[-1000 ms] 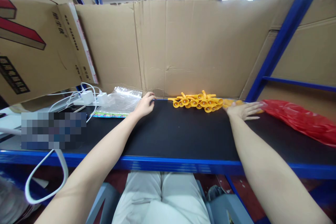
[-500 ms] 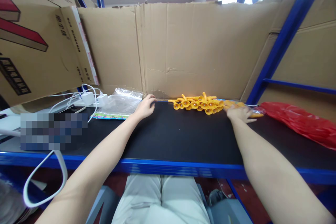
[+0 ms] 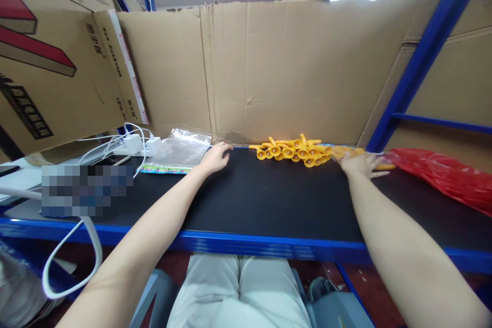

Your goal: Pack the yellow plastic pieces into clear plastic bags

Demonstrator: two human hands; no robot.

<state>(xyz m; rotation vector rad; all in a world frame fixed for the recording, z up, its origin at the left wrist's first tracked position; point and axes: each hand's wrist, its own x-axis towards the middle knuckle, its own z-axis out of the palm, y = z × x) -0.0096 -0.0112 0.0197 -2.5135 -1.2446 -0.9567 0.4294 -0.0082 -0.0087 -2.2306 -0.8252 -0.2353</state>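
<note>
While our left hand (image 3: 216, 158) lies loosely curled, our right hand (image 3: 356, 165), flatter a second ago, now bends, fingers spread, over the bagged yellow pieces (image 3: 349, 151) beneath, apparently our work.

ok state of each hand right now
Left hand: open, loosely curled, nothing visible in its grip.
Right hand: spread open over the bagged yellow plastic pieces.

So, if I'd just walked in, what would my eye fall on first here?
Most likely the heap of bright yellow horn-shaped pieces at the back of the black tabletop, between the person's left hand and right hand. Next, perhaps, the crinkled red plastic at the far right, beyond the right hand. Behind it all stands a tall cardboard wall.
</note>
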